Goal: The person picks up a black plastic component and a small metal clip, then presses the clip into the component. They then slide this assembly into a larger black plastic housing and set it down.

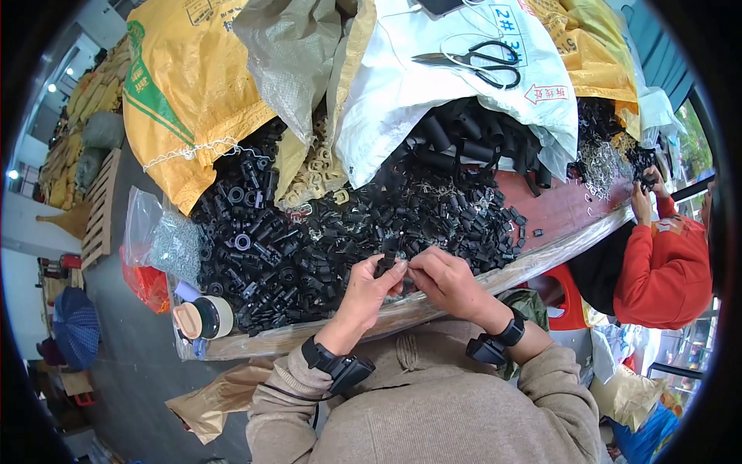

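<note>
1. A black part (387, 261) is clamped between the thumb and fingers of the left hand (366, 288); it is held over the near edge of the heap.
2. The right hand (451, 283) is placed just beside the left, its thumb and fingertips drawn together; whether anything is pinched there cannot be told.
3. Both wrists are fitted with dark straps (510, 331).
4. The table (550, 207) is largely covered by a heap (371, 236) of small black parts, by which larger ringed pieces (247, 241) are shown at the left.
5. Beige parts (315, 172) are spilled beyond the heap, near the middle.
6. Black tubes (464, 141) are seen at the mouth of a white sack (394, 93), on which scissors (471, 65) are laid.
7. The far left is occupied by a yellow sack (205, 81).
8. At the left edge, a clear bag (176, 243) and, nearer, a jar (212, 317) are set.
9. At the far right, a dark item is held by a co-worker in red (665, 274).
</note>
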Demonstrator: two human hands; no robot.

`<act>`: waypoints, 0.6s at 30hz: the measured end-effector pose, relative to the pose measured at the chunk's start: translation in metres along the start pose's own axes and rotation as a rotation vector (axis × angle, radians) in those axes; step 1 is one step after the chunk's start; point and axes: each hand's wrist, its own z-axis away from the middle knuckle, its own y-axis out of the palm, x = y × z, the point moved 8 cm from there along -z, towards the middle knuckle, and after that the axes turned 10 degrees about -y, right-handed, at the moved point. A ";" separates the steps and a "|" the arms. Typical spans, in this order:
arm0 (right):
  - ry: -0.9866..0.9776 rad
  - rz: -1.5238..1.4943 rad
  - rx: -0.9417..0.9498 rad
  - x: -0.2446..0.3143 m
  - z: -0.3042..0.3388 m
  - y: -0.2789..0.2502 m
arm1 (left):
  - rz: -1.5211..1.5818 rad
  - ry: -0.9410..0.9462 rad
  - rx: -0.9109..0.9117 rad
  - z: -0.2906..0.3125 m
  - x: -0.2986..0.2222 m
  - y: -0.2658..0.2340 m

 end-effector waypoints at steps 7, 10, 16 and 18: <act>0.055 -0.041 -0.063 0.003 0.007 -0.013 | -0.033 -0.041 0.046 0.005 0.003 0.014; 0.076 -0.076 -0.050 -0.001 0.005 -0.019 | 0.106 -0.108 0.174 0.004 0.003 0.020; 0.074 -0.066 -0.022 -0.008 0.000 -0.019 | 0.351 -0.183 0.339 -0.001 0.005 0.027; -0.022 0.005 -0.008 -0.003 -0.004 -0.017 | 0.325 -0.188 0.314 -0.005 0.011 0.021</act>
